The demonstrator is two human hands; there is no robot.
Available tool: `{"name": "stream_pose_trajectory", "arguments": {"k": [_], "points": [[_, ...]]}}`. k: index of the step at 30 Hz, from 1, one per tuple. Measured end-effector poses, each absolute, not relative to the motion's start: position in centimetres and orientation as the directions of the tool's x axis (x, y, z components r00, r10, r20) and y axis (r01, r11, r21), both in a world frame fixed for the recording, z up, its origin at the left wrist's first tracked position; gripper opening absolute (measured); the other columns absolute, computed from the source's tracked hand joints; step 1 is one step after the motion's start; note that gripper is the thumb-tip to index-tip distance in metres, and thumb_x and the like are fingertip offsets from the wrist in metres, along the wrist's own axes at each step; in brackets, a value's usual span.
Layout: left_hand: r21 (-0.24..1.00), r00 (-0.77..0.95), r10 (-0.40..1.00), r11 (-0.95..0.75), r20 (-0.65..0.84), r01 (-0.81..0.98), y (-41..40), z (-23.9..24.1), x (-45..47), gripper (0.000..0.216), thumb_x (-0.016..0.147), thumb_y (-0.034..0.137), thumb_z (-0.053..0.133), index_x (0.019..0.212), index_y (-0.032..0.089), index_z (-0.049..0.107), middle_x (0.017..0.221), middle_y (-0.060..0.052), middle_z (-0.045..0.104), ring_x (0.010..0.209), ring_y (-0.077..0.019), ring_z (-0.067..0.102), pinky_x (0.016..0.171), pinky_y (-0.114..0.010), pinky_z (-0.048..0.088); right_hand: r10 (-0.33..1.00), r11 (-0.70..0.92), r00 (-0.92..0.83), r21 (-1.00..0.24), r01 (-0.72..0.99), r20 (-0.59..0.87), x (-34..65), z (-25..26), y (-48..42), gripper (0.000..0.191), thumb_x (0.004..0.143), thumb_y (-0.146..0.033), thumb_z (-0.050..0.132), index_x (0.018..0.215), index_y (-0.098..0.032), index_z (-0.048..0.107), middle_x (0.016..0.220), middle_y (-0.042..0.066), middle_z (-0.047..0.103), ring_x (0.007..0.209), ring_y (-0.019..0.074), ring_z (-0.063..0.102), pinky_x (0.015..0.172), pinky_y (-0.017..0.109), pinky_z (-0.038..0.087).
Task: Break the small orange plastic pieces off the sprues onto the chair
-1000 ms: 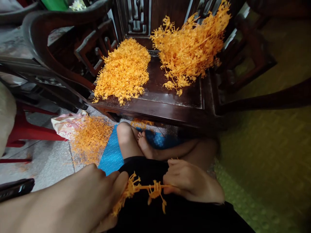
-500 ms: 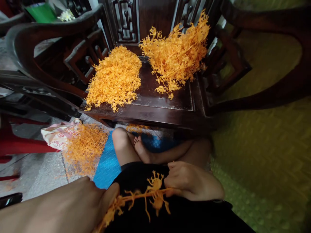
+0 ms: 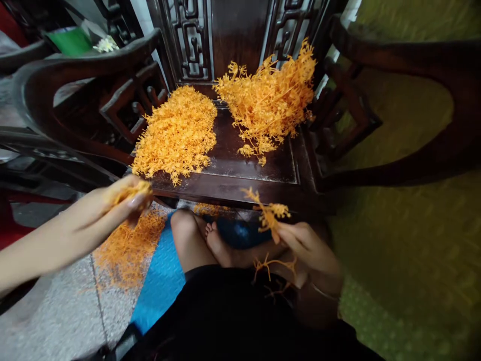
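Observation:
My left hand [image 3: 122,205], slightly blurred, is at the chair's front left corner, closed around a small bunch of yellow-orange plastic pieces [image 3: 140,189]. On the right, above my leg, my right hand [image 3: 310,245] pinches an orange plastic sprig [image 3: 269,210]. Thin bare orange stems [image 3: 276,263] hang below that hand; whether it grips them I cannot tell. A heap of small orange claw-like pieces [image 3: 178,133] lies on the left of the chair seat [image 3: 240,168]. To its right is a pile of orange plastic branches [image 3: 270,95], leaning towards the backrest.
Thin orange stems [image 3: 130,250] are heaped on the tiled floor [image 3: 71,321] at left. A blue mat [image 3: 154,286] lies under my crossed legs. The chair's curved armrests [image 3: 93,57] rise on both sides. At back left are a green container [image 3: 71,40] and white flowers [image 3: 106,44].
The hands have moved apart and no longer stretch one stem between them. My left hand has gone up to the chair's edge with loose pieces. My right hand has risen slightly, holding a sprig.

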State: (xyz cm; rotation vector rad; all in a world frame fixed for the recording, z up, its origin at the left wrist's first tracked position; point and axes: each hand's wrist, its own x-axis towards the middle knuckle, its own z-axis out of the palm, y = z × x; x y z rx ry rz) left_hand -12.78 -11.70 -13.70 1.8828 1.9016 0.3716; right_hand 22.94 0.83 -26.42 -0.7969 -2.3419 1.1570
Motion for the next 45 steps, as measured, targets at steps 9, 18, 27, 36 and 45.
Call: {"name": "stream_pose_trajectory", "arguments": {"k": [9, 18, 27, 36, 45], "points": [[0.078, 0.004, 0.996, -0.011, 0.093, 0.997, -0.4, -14.5, -16.7, 0.043, 0.098, 0.04, 0.029, 0.127, 0.014, 0.044, 0.119, -0.009, 0.049, 0.098, -0.0192, 0.048, 0.094, -0.035, 0.041, 0.764, 0.332, -0.628, -0.924, 0.191, 0.145, 20.4, -26.1, 3.1, 0.046, 0.099, -0.044, 0.035, 0.072, -0.016, 0.06, 0.051, -0.005, 0.037, 0.047, 0.01, 0.037, 0.051, 0.026, 0.031], [0.027, 0.008, 0.964, -0.015, 0.265, 1.0, 10.5, -16.8, -22.5, 0.044, 0.093, 0.045, 0.045, 0.123, 0.016, 0.056, 0.117, -0.011, 0.058, 0.108, -0.0257, 0.05, 0.098, -0.039, 0.038, 0.777, 0.254, -0.622, -0.952, 0.171, 0.096, 18.6, -27.5, 4.7, 0.054, 0.096, -0.057, 0.035, 0.073, -0.015, 0.059, 0.049, -0.004, 0.039, 0.047, 0.0113, 0.038, 0.052, 0.027, 0.032], [0.209, 0.037, 0.9, -0.141, 0.435, 0.968, 12.6, -20.3, -26.1, 0.077, 0.07, 0.061, 0.07, 0.13, 0.018, 0.049, 0.135, -0.015, 0.048, 0.125, -0.0318, 0.043, 0.107, -0.047, 0.033, 0.812, 0.154, -0.583, -0.949, 0.275, -0.037, 19.2, -29.5, 5.1, 0.058, 0.093, -0.063, 0.032, 0.069, -0.017, 0.057, 0.05, -0.004, 0.038, 0.048, 0.0119, 0.037, 0.053, 0.027, 0.03], [0.301, 0.044, 0.937, -0.155, 0.346, 0.941, 10.7, -21.4, -26.0, 0.104, 0.069, 0.074, 0.06, 0.149, 0.016, 0.026, 0.156, -0.02, 0.017, 0.142, -0.0377, 0.022, 0.114, -0.054, 0.021, 0.808, 0.133, -0.586, -0.952, 0.275, -0.057, 19.4, -29.8, 4.4, 0.057, 0.094, -0.062, 0.032, 0.07, -0.017, 0.057, 0.05, -0.004, 0.037, 0.049, 0.0118, 0.036, 0.054, 0.027, 0.03], [0.351, 0.379, 0.817, -0.541, 0.435, 0.764, 1.3, -17.6, -10.5, 0.054, 0.09, 0.045, 0.056, 0.136, 0.018, 0.043, 0.145, -0.012, 0.043, 0.136, -0.0246, 0.038, 0.115, -0.046, 0.03, 0.706, -0.021, -0.705, -0.997, 0.08, -0.072, 16.0, -28.7, 2.3, 0.048, 0.09, -0.061, 0.046, 0.076, -0.017, 0.056, 0.051, -0.006, 0.038, 0.046, 0.0089, 0.033, 0.045, 0.024, 0.026]]}}
